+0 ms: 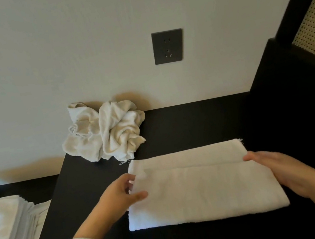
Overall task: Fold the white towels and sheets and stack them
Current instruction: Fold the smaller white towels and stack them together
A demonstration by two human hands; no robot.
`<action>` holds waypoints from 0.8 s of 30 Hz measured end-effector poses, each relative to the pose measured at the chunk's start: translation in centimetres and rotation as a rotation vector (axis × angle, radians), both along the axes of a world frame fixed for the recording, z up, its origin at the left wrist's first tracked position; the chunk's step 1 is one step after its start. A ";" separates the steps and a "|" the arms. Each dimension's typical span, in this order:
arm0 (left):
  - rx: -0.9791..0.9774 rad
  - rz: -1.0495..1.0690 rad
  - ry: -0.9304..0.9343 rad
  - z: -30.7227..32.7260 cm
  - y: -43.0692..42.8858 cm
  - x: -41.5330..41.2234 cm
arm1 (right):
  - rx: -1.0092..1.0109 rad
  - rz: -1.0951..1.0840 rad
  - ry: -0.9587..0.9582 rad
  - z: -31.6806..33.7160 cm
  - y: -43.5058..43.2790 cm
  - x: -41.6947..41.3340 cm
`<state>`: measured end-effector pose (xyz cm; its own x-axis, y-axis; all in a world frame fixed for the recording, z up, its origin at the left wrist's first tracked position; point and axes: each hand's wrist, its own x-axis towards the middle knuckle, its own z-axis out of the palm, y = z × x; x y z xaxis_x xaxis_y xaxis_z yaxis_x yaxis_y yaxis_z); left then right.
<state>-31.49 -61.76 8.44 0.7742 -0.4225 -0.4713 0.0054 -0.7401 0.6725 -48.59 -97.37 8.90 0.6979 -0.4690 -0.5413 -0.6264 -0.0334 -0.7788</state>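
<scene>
Here, pinching 9 o'clock edge of towel (202,189) w/ L hand (123,192) & gripping 3 o'clock edge w/ R hand (277,170), prob. to square layers before next fold.

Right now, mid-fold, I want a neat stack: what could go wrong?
Both the left hand and right hand hold the folded towel; its top layer stops short of the far edge, so the next fold may come out uneven. The stack on the left fans out and could slip when topped.

Hands (123,192) (275,170) at folded towel (205,191) ends
</scene>
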 end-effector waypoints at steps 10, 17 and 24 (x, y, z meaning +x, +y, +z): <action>-0.128 0.243 -0.163 -1.4 -1.0 0.8 | -0.316 0.029 -0.084 0.1 -0.6 1.7; 0.010 0.301 -0.290 -2.6 -2.3 2.9 | -0.637 0.077 -0.062 -2.0 -0.3 7.5; -0.054 0.346 -0.378 -3.0 -2.8 2.7 | -0.678 0.048 -0.120 -2.8 -0.7 7.3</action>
<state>-28.83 -64.54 5.41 0.9850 -0.1278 -0.1163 -0.0070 -0.7021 0.7121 -41.31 -98.11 6.06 0.7634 -0.6434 -0.0573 -0.5227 -0.5632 -0.6400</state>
